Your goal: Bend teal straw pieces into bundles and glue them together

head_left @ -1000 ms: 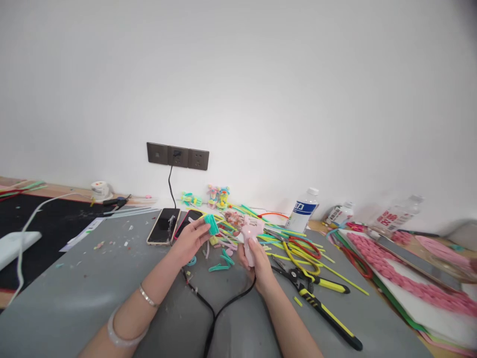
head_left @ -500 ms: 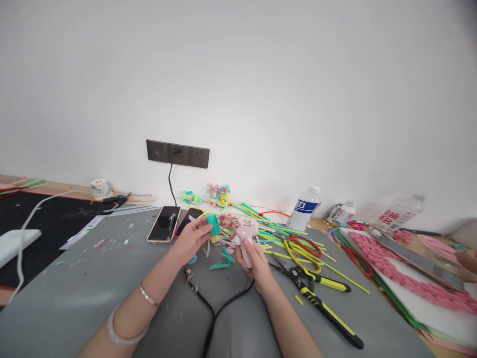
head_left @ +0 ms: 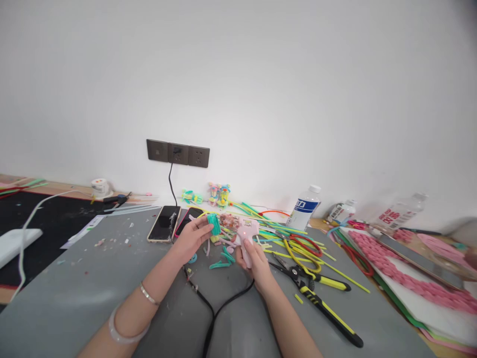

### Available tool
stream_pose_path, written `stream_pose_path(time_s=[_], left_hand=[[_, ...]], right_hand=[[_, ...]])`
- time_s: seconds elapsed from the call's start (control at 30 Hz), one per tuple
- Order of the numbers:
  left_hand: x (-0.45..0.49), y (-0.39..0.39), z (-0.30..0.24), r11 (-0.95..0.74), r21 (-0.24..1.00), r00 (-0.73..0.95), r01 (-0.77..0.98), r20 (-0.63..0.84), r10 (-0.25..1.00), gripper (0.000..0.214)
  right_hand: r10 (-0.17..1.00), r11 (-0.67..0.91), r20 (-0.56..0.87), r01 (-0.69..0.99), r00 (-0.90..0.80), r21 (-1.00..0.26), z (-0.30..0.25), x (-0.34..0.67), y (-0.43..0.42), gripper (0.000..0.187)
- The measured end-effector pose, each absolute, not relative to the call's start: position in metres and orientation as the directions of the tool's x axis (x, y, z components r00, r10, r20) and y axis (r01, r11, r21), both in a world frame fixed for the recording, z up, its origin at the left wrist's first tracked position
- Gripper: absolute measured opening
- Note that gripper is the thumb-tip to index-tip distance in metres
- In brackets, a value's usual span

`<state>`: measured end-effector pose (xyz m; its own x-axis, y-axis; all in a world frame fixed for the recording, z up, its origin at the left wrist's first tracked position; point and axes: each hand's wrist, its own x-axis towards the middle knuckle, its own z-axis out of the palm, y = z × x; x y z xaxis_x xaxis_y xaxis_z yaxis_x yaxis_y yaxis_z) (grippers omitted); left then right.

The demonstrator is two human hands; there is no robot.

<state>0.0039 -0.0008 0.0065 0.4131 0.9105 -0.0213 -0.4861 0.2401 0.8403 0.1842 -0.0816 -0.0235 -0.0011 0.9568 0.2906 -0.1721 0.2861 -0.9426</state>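
Observation:
My left hand (head_left: 191, 237) pinches a small teal ribbed craft piece (head_left: 213, 223) and holds it up above the grey mat (head_left: 93, 278). My right hand (head_left: 254, 262) grips a pink hot glue gun (head_left: 244, 234) by its handle, the nozzle pointing left toward the teal piece and nearly touching it. A small red light shows on the gun. Its black cord (head_left: 219, 311) runs back toward me across the mat. Loose teal and pink bits (head_left: 221, 258) lie just below the two hands.
Two phones (head_left: 164, 223) lie left of my hands. Yellow-handled pliers (head_left: 316, 301), scissors and many coloured straws (head_left: 294, 243) lie to the right. Water bottles (head_left: 303, 208) stand by the wall; pink braided work (head_left: 402, 278) sits far right. A wall socket (head_left: 178, 154) holds a plug.
The glue gun has swung left, bringing its nozzle close to the teal piece. My left hand has stayed almost still.

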Motion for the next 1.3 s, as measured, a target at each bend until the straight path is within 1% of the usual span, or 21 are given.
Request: stream_pose_path(time_s=[0.23,0.63,0.8,1.0,1.3], left_hand=[[0.0037,-0.0003,0.0063,0.246,0.830,0.414,-0.500,-0.020,0.910,0.034],[0.0027,-0.0014,0.0085,0.246,0.818,0.405,-0.520,-0.017,0.914,0.032],[0.0023,-0.0001,0.0072,0.247,0.815,0.385,-0.524,-0.032,0.922,0.032],[0.0023,0.0018,0.0062,0.235,0.803,0.381,-0.548,-0.010,0.925,0.032],[0.0033,0.0007,0.0093,0.215,0.794,0.359,-0.569,0.005,0.933,0.031]], right_hand=[[0.957,0.283,0.288,-0.167,-0.007,-0.944,-0.0297,0.1863,-0.0786,0.048],[0.962,0.270,0.273,-0.143,-0.002,-0.952,-0.0242,0.1848,-0.0825,0.048],[0.964,0.262,0.266,-0.127,-0.022,-0.957,-0.0220,0.1846,-0.0835,0.049],[0.959,0.274,0.280,-0.103,-0.048,-0.956,-0.0215,0.1853,-0.0837,0.051],[0.951,0.296,0.302,-0.079,-0.065,-0.952,-0.0261,0.1866,-0.0843,0.046]])
